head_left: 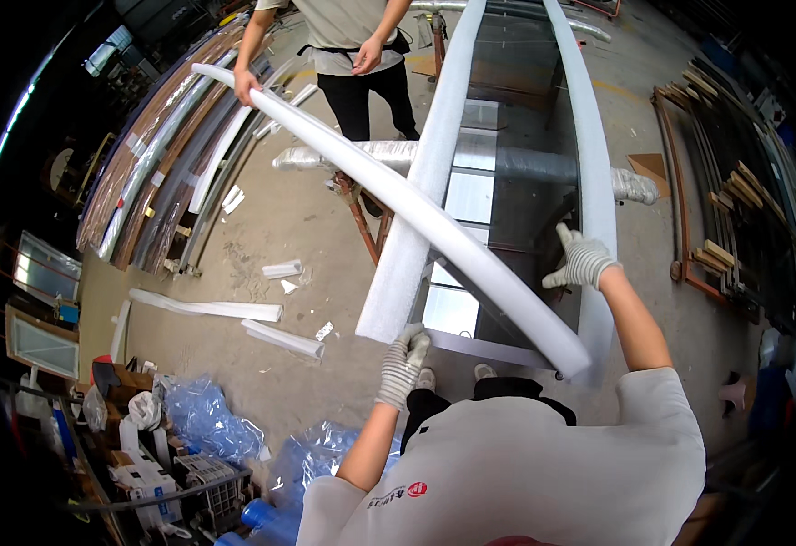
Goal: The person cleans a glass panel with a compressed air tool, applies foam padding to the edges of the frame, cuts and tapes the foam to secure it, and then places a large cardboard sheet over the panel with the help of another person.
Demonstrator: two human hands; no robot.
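A long glass-panelled frame (523, 227) stretches away from me, its two long sides wrapped in white foam. At the near left corner, my left hand (403, 366), in a striped knit glove, is closed on the end of the foam-covered left side (407, 264). My right hand (583, 261), gloved alike, rests at the inner edge of the foam-covered right side (596, 173) with thumb and fingers apart. A loose white foam strip (371, 173) lies diagonally across the frame, its near end by the near right corner. A co-worker's hand (246, 86) holds its far part.
Film-wrapped supports (302, 156) on rusty metal legs carry the frame. Foam offcuts (205, 307) lie on the floor at left. Stacked profiles (157, 168) stand beyond them; a rack of panels (721, 182) is at right. Blue plastic film (207, 414) and boxes fill the lower left.
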